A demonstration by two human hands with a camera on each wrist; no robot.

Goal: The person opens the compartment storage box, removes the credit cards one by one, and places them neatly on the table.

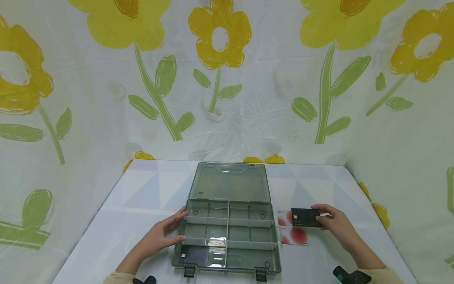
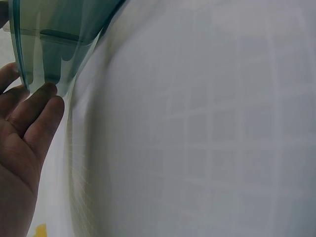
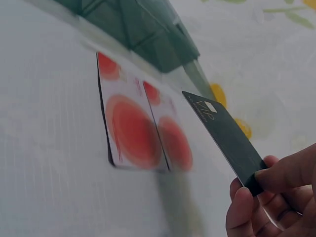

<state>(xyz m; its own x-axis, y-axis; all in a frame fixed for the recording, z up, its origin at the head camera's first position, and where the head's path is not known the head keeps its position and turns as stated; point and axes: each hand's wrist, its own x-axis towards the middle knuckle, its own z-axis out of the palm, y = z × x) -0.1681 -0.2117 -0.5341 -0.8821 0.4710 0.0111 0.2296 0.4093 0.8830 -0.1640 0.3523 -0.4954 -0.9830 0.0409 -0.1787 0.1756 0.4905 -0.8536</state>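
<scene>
A grey translucent compartment box (image 1: 227,270) lies on the table with its lid (image 1: 229,182) tipped back. My left hand (image 1: 161,232) touches the box's left side, thumb and fingers spread along the edge. From the left wrist view, its fingers (image 2: 43,116) are nearly straight against the box wall. A black VIP card (image 1: 306,217) is pinched by its right end between the thumb and fingers of my right hand (image 1: 335,225). In the right wrist view this held card (image 3: 227,140) is tilted above the table. Another dark VIP card (image 1: 194,255) lies in the front-left compartment.
Two white cards with red circles lie side by side right of the box: a nearer card (image 1: 295,236) and a farther card (image 1: 283,217), partly covered by the held card. Two latches (image 1: 260,275) stick out at the box's front. A flowered curtain (image 1: 248,118) surrounds the table.
</scene>
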